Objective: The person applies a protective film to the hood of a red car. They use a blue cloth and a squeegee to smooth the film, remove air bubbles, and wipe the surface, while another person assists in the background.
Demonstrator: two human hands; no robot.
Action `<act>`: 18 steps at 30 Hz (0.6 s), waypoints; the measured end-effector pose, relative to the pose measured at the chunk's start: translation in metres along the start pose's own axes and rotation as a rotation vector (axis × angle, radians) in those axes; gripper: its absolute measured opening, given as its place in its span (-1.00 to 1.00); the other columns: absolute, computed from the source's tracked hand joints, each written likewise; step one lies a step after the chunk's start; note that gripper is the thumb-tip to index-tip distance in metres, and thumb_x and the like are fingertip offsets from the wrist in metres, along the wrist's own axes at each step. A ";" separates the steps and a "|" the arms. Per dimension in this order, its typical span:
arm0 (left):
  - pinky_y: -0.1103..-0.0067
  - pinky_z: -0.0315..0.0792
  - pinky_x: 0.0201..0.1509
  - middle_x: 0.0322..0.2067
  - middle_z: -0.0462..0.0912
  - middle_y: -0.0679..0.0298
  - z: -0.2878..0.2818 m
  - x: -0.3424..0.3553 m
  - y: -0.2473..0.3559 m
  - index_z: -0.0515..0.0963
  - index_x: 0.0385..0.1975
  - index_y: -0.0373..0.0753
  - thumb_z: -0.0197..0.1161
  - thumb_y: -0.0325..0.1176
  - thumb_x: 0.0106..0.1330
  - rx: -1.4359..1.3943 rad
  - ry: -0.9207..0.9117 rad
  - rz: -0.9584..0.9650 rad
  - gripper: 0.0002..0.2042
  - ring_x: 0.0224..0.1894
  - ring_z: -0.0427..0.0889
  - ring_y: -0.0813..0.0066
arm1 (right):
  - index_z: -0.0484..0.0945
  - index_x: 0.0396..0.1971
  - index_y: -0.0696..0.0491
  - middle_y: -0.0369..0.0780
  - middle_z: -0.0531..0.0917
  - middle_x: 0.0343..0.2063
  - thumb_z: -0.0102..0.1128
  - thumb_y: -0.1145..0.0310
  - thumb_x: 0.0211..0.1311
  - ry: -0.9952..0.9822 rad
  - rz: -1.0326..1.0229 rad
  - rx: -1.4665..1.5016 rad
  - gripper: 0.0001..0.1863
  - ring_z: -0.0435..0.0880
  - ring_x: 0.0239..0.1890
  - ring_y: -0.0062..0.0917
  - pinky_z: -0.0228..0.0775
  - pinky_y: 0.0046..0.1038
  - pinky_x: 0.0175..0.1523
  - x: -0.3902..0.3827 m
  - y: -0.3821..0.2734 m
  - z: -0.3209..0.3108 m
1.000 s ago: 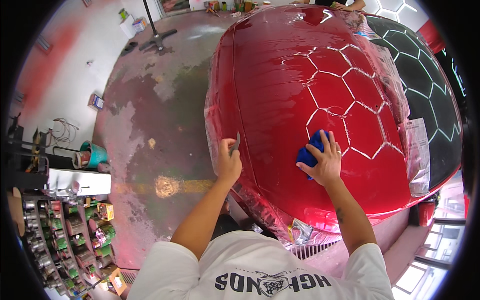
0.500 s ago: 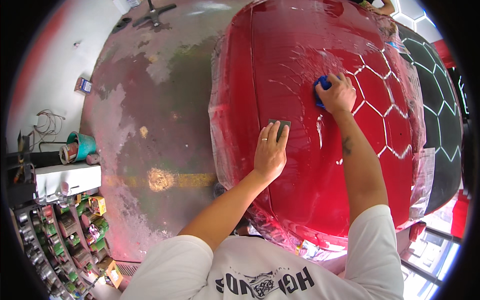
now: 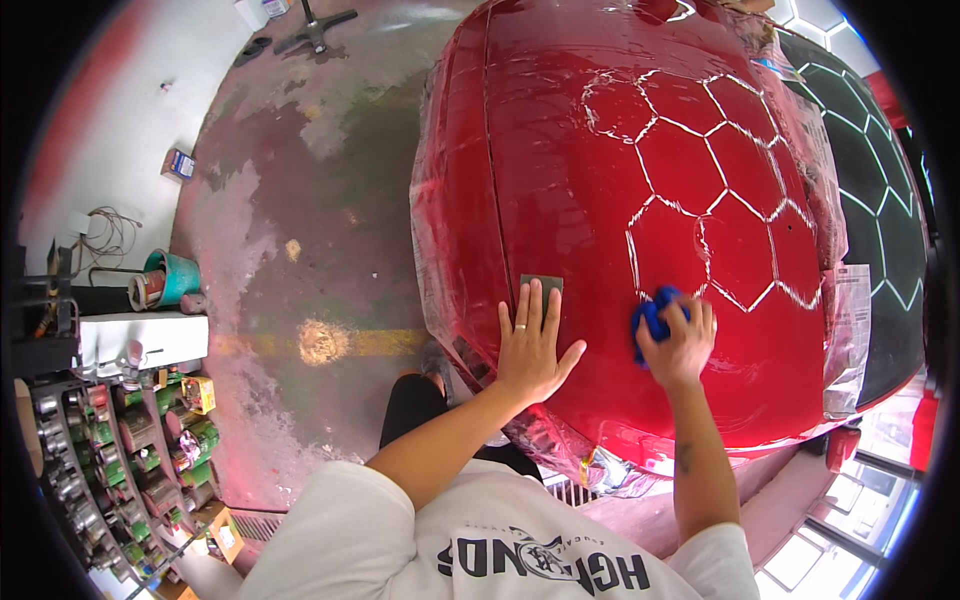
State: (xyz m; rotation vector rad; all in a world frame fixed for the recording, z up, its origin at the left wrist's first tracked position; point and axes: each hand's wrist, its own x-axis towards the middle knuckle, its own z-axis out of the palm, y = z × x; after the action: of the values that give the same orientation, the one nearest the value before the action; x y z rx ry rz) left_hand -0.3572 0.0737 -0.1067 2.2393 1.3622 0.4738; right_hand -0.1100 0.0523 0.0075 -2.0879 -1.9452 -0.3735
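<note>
My left hand (image 3: 535,345) lies flat on a glossy red car panel (image 3: 590,220), thumb spread to the side. Under its fingertips is a small grey-green sheet that looks like sandpaper (image 3: 543,285), its far edge showing beyond them. To the right, my right hand (image 3: 685,340) is closed around a bunched blue cloth (image 3: 654,318) and presses it against the panel's near part. White hexagon reflections of lights cover the middle and right of the panel.
Plastic sheeting (image 3: 432,240) and printed masking paper (image 3: 848,335) border the panel, with a dark glossy surface (image 3: 875,220) farther right. At the left stand a teal bucket (image 3: 178,280), a white box (image 3: 145,342) and a rack of cans (image 3: 140,435). A stand's foot (image 3: 315,35) rests on the far floor.
My right hand has drawn the blue cloth toward me. My left thumb has spread out while its fingers stay on the sheet. Watery streaks have given way to clearer hexagon reflections.
</note>
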 end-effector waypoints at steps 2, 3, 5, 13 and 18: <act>-0.27 -0.25 0.76 0.76 -0.14 -0.30 -0.005 0.006 -0.005 -0.05 0.78 -0.34 -0.01 0.31 0.68 0.012 -0.022 0.009 -0.04 0.81 -0.17 -0.24 | 0.71 -0.36 -0.04 -0.21 0.72 -0.02 0.62 0.19 0.01 0.001 -0.008 0.017 -0.73 0.67 0.07 -0.16 0.49 -0.03 0.14 -0.045 0.004 -0.016; -0.27 -0.26 0.77 0.76 -0.15 -0.29 -0.008 0.022 -0.010 -0.05 0.78 -0.34 -0.02 0.30 0.69 0.011 -0.011 0.010 -0.05 0.82 -0.18 -0.23 | 0.71 -0.37 -0.04 -0.18 0.73 0.00 0.62 0.20 -0.03 0.002 0.000 0.016 -0.72 0.67 0.09 -0.14 0.48 -0.01 0.16 -0.063 0.007 -0.023; -0.22 -0.30 0.79 0.77 -0.15 -0.25 -0.013 0.070 -0.027 -0.07 0.78 -0.33 -0.07 0.31 0.70 0.055 0.018 -0.007 -0.06 0.83 -0.20 -0.18 | 0.72 -0.36 -0.04 -0.15 0.73 0.04 0.61 0.20 -0.10 0.039 0.009 0.050 -0.70 0.68 0.12 -0.10 0.48 0.02 0.20 -0.083 0.012 -0.024; -0.06 -0.29 0.84 0.77 -0.15 -0.24 -0.092 0.373 -0.147 -0.08 0.78 -0.37 -0.28 0.42 0.69 -0.074 0.052 -0.113 -0.01 0.83 -0.21 -0.15 | 0.70 -0.38 -0.05 -0.11 0.71 0.05 0.59 0.21 -0.13 0.085 0.002 0.016 -0.71 0.68 0.15 -0.03 0.47 0.06 0.21 -0.085 0.016 -0.015; -0.07 -0.27 0.83 0.72 -0.11 -0.43 -0.044 0.295 -0.098 -0.05 0.73 -0.49 -0.16 0.33 0.72 -0.004 0.246 -0.033 -0.03 0.80 -0.15 -0.32 | 0.71 -0.38 -0.06 -0.11 0.71 0.07 0.60 0.20 -0.12 0.024 0.033 0.011 -0.71 0.68 0.17 -0.03 0.45 0.05 0.23 -0.081 0.015 -0.016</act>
State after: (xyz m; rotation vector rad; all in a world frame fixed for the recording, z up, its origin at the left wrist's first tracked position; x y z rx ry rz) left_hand -0.3195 0.3849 -0.1112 2.2085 1.5135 0.7595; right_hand -0.1007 -0.0297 -0.0067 -2.0962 -1.8930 -0.3788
